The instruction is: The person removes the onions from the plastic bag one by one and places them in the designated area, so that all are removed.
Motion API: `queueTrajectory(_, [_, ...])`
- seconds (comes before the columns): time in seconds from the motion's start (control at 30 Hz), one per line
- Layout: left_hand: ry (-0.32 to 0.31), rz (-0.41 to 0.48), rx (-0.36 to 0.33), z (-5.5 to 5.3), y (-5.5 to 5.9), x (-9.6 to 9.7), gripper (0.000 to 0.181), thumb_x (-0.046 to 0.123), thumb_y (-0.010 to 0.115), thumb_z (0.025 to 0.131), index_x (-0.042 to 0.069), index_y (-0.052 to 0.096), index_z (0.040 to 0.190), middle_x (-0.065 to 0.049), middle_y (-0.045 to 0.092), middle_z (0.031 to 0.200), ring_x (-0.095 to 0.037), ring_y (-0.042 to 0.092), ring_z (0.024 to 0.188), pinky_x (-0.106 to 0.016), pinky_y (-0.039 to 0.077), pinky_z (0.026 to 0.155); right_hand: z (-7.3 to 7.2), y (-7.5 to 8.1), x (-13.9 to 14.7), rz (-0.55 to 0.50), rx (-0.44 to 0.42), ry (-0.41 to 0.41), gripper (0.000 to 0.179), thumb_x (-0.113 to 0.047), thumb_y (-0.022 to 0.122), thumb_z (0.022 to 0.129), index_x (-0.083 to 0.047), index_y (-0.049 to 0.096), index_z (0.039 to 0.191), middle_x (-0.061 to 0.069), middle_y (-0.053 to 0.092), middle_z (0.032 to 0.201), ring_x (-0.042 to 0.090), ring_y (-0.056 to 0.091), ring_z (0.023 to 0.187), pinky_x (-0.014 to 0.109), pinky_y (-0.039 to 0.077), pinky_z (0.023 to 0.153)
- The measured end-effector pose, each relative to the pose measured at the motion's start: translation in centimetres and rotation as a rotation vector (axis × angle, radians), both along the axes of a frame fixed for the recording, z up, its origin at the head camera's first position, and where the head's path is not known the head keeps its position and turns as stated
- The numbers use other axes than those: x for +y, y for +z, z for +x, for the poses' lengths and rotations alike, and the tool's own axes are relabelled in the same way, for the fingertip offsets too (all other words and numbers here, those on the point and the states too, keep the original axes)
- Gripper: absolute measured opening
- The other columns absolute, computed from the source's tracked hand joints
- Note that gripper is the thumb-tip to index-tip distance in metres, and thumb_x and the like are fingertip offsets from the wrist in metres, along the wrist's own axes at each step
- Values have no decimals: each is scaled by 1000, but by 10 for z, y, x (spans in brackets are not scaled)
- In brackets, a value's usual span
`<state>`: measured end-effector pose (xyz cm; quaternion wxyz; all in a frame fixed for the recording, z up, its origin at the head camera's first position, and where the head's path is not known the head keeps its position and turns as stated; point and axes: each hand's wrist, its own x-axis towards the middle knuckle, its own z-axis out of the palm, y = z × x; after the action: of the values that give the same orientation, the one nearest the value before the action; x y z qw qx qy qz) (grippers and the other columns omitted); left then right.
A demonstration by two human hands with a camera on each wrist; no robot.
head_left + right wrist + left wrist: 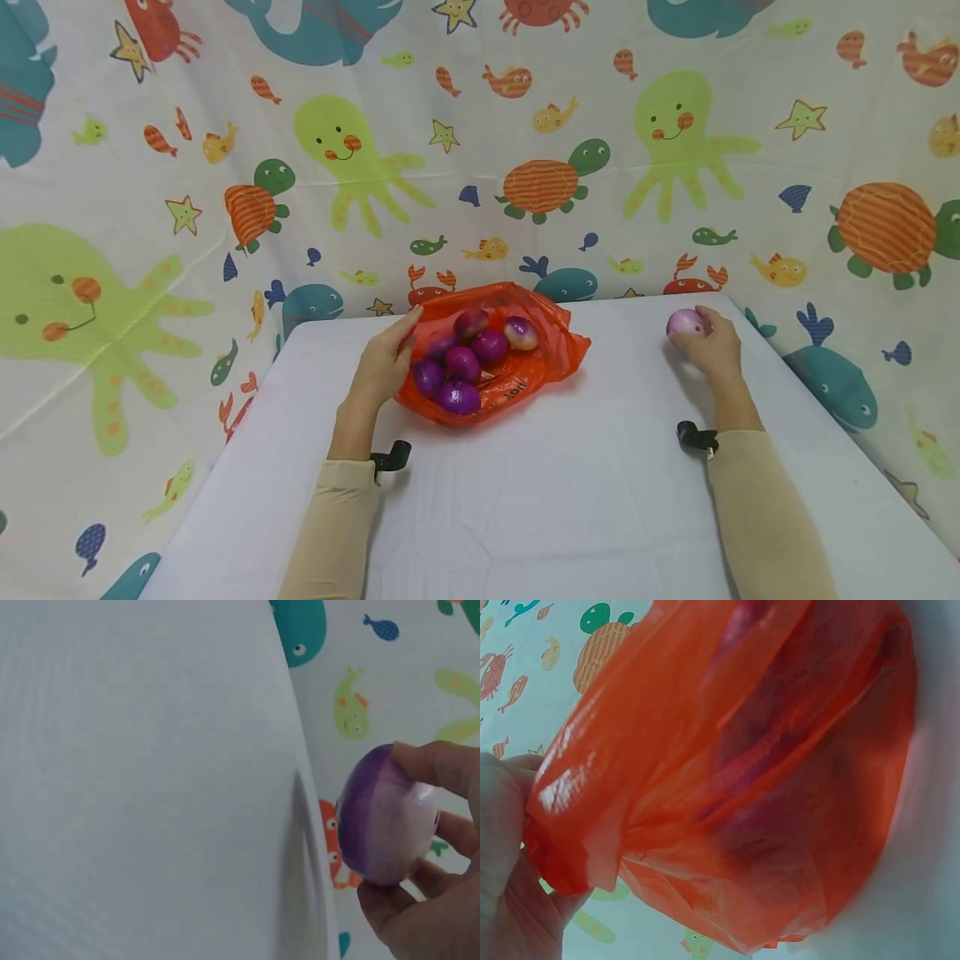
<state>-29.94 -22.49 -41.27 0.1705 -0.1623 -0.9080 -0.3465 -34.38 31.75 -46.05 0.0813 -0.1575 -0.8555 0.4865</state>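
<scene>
held onion: a purple-and-pale onion (681, 320) sits right of centre in the head frame, near the far right corner of the surface (555, 492); in the right wrist frame it is at the lower right, deep purple on its left side and pale on the side toward the palm.
right hand: the right hand (716, 343) has its fingers and thumb curled about the onion, pinching it, no wider apart than the onion itself.
bag: a thin red-orange plastic bag (564, 354) lies at the centre of the head frame, its mouth open toward the viewer, with dark lettering on its lower right part, too small to read.
bagged onions: seven purple onions (462, 364) show inside, bunched mostly toward the left of the bag and touching; one at the upper right of the group has a pale patch.
left hand: the left hand (378, 362) is at the bag's left edge, partly closed; the left wrist frame shows a bunched fold of plastic gripped between thumb and fingers.
wrists: a small black device (393, 456) juts from the left wrist and a similar black gadget (694, 437) from the right, above tan sleeves (768, 517).
surface: white, widening toward the bottom of the frame.
backdrop: a pale cloth (465, 125) printed with octopuses, turtles, crabs, whales and fish fills the upper frame and both sides.
</scene>
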Motion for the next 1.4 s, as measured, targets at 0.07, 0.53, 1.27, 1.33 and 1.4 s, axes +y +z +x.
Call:
queueTrajectory(0.07, [1, -3, 6, 0, 0, 0, 55, 8, 53, 108, 24, 44, 159, 1, 48, 162, -25, 45, 151, -49, 41, 121, 0, -2, 5, -3, -15, -25, 87, -34, 72, 98, -18, 21, 167, 26, 22, 169, 50, 25, 154, 72, 31, 120])
queueTrajectory(0.53, [-14, -5, 28, -2, -3, -1, 55, 6, 54, 107, 22, 45, 159, -2, 49, 161, -28, 48, 149, -50, 43, 119, 4, -8, 21, 19, -52, -125, 87, -25, 69, 99, -12, 16, 167, 30, 15, 169, 53, 20, 155, 73, 29, 119])
queueTrajectory(1.27, [-19, -3, 25, -3, -2, -2, 55, 6, 52, 108, 23, 45, 159, -1, 49, 161, -26, 46, 150, -49, 41, 121, 11, -6, 20, 145, -32, -134, 84, -15, 73, 94, -15, 28, 165, 30, 13, 168, 54, 15, 151, 77, 28, 116])
queueTrajectory(1.33, [-24, -4, 29, -3, -2, -2, 55, 6, 52, 108, 22, 45, 159, -1, 49, 161, -26, 46, 150, -49, 41, 121, 11, -5, 19, 150, -33, -133, 85, -16, 73, 94, -16, 27, 166, 29, 11, 169, 54, 14, 152, 78, 27, 116])
queueTrajectory(1.4, [-25, -4, 34, -3, -2, -2, 55, 5, 52, 108, 22, 45, 159, -1, 49, 161, -26, 47, 150, -49, 41, 121, 12, -3, 17, 164, -27, -125, 87, -16, 74, 94, -16, 26, 166, 29, 9, 170, 54, 11, 153, 79, 24, 117])
